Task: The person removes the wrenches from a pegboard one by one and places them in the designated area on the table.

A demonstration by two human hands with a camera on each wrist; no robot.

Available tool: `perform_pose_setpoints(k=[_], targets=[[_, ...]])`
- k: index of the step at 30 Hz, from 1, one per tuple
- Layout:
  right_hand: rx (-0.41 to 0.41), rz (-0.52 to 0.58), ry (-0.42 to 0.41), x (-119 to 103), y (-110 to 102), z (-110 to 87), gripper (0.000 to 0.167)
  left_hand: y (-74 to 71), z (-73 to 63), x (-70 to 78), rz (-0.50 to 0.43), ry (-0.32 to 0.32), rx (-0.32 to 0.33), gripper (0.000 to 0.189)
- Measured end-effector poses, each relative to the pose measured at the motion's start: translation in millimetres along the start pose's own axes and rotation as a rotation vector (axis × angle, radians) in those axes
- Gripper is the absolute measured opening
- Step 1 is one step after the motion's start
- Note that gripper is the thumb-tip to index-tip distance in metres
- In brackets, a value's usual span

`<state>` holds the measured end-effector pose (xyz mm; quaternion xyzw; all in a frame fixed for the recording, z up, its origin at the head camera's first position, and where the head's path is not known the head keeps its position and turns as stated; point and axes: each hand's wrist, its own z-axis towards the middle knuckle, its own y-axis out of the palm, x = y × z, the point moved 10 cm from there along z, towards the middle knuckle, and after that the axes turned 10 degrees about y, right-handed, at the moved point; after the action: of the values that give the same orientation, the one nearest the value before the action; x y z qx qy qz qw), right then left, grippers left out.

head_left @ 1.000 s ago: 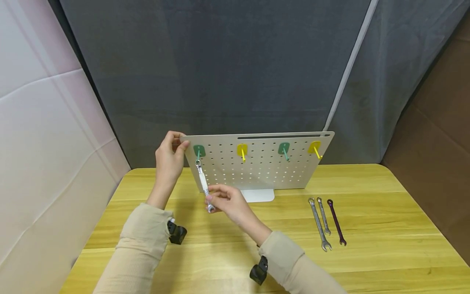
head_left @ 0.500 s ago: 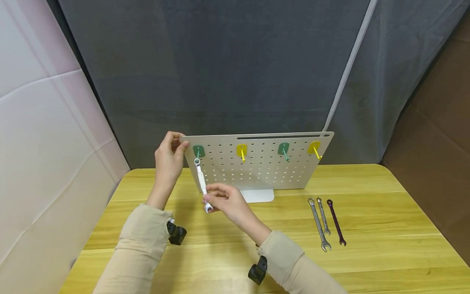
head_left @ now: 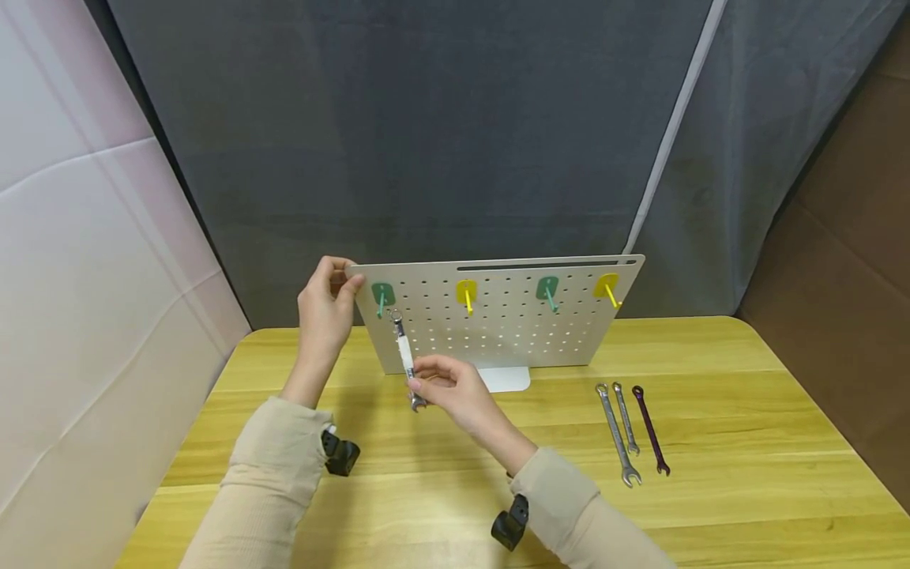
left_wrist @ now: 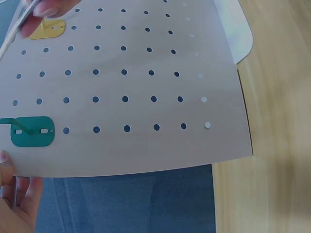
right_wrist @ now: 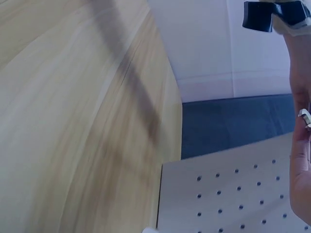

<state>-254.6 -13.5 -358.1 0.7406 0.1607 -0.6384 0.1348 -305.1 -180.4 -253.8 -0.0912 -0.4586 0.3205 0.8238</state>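
My left hand (head_left: 327, 304) grips the upper left corner of a white pegboard (head_left: 434, 336), thumb on the front; its fingers show at the board's edge in the left wrist view. In the head view, my right hand (head_left: 462, 395) pinches a silver combination wrench (head_left: 406, 357) with a white middle near its open end. The wrench points up and leans left, its ring end just right of the leftmost green hook (head_left: 382, 295) and apart from it. The right wrist view shows only the side of the hand and a bit of the wrench (right_wrist: 305, 118).
A yellow hook (head_left: 466, 294), another green hook (head_left: 547, 291) and another yellow hook (head_left: 607, 289) line the board's upper part. Two silver wrenches (head_left: 618, 435) and a purple wrench (head_left: 650, 431) lie on the wooden table (head_left: 746, 442) at the right. A grey curtain (head_left: 441, 142) hangs behind.
The wrench's ring end was in front of the leftmost green hook's tip; now it has shifted right, leaving the hook fully visible. My right hand moved slightly right. The left hand kept its hold.
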Motion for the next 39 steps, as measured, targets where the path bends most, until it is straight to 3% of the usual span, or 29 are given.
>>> perform_pose_setpoints(k=[8, 19, 31, 39], targets=[[0.046, -0.013, -0.007, 18, -28, -1.5, 0.035, -0.5, 0.0, 0.7, 0.012, 0.011, 0.006, 0.018], [0.155, 0.001, 0.061, 55, -80, -7.2, 0.037, 0.7, -0.7, -0.1, 0.002, 0.0, -0.005, 0.018], [0.289, -0.038, 0.111, 79, -145, -27.4, 0.04, 1.9, 0.5, -0.8, 0.001, -0.007, -0.012, 0.018], [0.361, -0.089, 0.163, 90, -197, -51.8, 0.045, 0.1, 1.1, -0.5, 0.014, 0.002, 0.002, 0.018]])
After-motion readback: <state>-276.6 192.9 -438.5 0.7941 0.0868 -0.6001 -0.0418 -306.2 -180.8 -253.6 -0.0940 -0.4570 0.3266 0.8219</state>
